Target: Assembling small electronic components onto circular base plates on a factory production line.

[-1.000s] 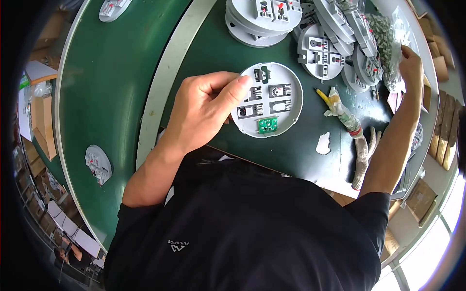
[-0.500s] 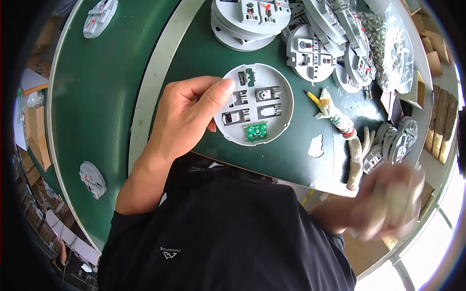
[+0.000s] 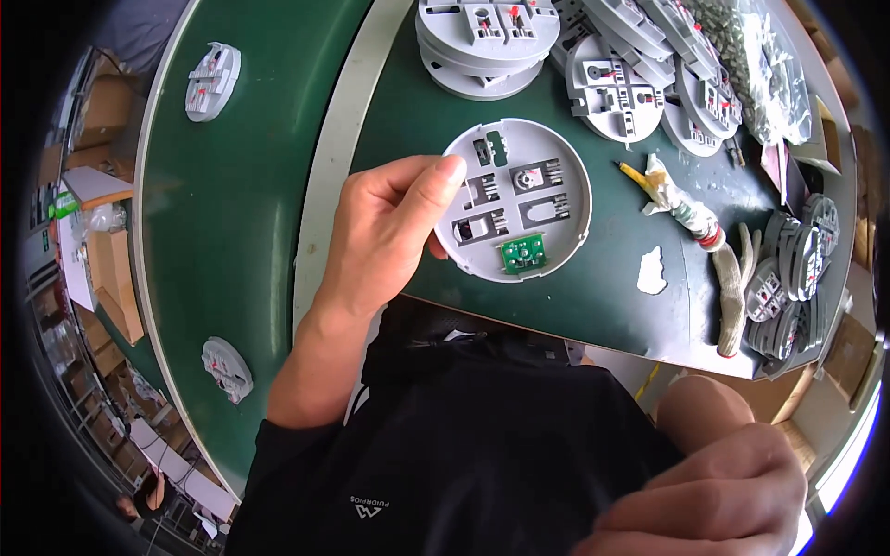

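Observation:
My left hand (image 3: 385, 236) grips a round grey plastic housing (image 3: 514, 199) by its left rim, thumb on top and fingers behind. The housing's hollow side faces me, showing metal clips in its slots. A small green circuit board (image 3: 524, 253) sits at its near edge. At the lower right, close to my body, my right hand (image 3: 718, 491) is closed with its fingers curled. Whatever it may hold is hidden. Right of the housing lies a tool with a yellow tip and a tape-wrapped handle (image 3: 686, 213), a whitish glove-like cloth piece (image 3: 731, 301) beside its end.
Stacked grey housings (image 3: 487, 42) stand at the back, with more heaped to their right (image 3: 616, 88). A clear bag of small parts (image 3: 774, 83) lies at the far right. Several housings (image 3: 788, 269) are piled below it. Left of a pale rail, a green belt (image 3: 250, 232) carries two housings.
My right hand, blurred before, has come down and in toward my body at the lower right. My left hand keeps its hold on the housing. The whole view has shifted slightly.

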